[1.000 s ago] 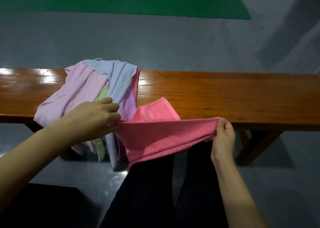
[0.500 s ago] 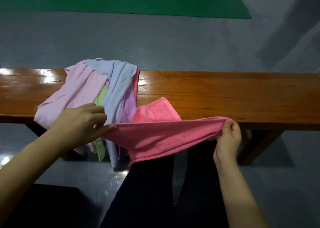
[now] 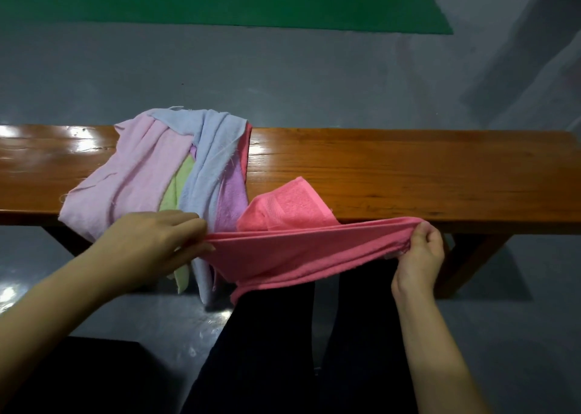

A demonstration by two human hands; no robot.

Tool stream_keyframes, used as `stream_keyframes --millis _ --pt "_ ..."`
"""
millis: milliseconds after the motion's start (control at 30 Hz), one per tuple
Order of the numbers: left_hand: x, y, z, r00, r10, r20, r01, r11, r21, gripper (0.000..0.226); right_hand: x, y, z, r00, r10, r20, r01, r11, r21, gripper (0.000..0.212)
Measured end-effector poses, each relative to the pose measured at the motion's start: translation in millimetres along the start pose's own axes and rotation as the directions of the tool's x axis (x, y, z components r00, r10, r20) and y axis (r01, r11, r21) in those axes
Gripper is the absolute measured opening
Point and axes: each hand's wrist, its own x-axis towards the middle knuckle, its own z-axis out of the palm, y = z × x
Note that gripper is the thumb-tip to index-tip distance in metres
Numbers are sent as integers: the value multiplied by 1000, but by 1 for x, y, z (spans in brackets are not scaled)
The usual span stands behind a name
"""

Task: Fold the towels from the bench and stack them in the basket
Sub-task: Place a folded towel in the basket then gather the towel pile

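Observation:
A pink towel (image 3: 292, 250) is stretched between my two hands in front of the wooden bench (image 3: 393, 174). My left hand (image 3: 151, 244) pinches its left end and my right hand (image 3: 419, 253) grips its right end. One corner of the towel lies folded up on the bench's near edge. Its lower edge hangs over my dark trousers. A heap of loose towels (image 3: 163, 174), pale pink, light blue, green and purple, lies on the bench to the left and droops over the front edge. No basket is in view.
Grey floor surrounds the bench, with a green court mat (image 3: 220, 1) beyond it. A bench leg (image 3: 465, 262) stands behind my right hand. A dark shape (image 3: 78, 376) fills the lower left corner.
My hands have moved apart, the left hand leftwards and the right hand rightwards, drawing the pink towel out wider and tauter. The heap on the bench has not moved.

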Motion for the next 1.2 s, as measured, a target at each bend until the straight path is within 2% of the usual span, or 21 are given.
stream_keyframes --millis 133,233,367,500,633,733,867,933,1033,1133,1200 --pt "0 13 1 996 84 44 -80 993 -88 32 2 -1 -2 1000 16 -16 -16 1000 17 26" --pt "1 14 2 996 89 4 -89 996 31 32 2 1 -5 1000 -5 -20 6 1000 11 25" --pt "3 1 -2 996 -48 -71 57 990 127 42 1 2 -7 999 -38 7 38 999 7 23" --pt "3 -2 -4 977 -190 -100 208 956 206 32 -1 -1 -4 997 -81 18 81 997 -6 23" --pt "5 -2 -4 972 -224 -71 235 940 247 14 -2 0 -3 995 -93 25 93 996 -13 22" --pt "5 -1 -5 961 -277 -30 277 939 206 9 -2 0 -4 995 -94 39 95 995 -20 21" --pt "7 5 -11 908 -412 -80 415 909 33 12 -1 -3 -3 992 -125 36 126 991 -36 22" --pt "10 7 -14 906 -398 -145 399 917 -27 12 1 -5 0 990 -136 37 137 989 -45 22" --pt "18 5 -20 904 -331 -269 350 936 27 13 8 -15 10 989 -142 44 143 989 -32 23" --pt "26 -10 -25 848 -411 -334 423 905 -40 16 15 -38 26 980 -189 58 190 982 0 23" --pt "34 -18 -32 774 -513 -371 469 858 -208 17 20 -62 41 970 -230 75 230 973 12 23"
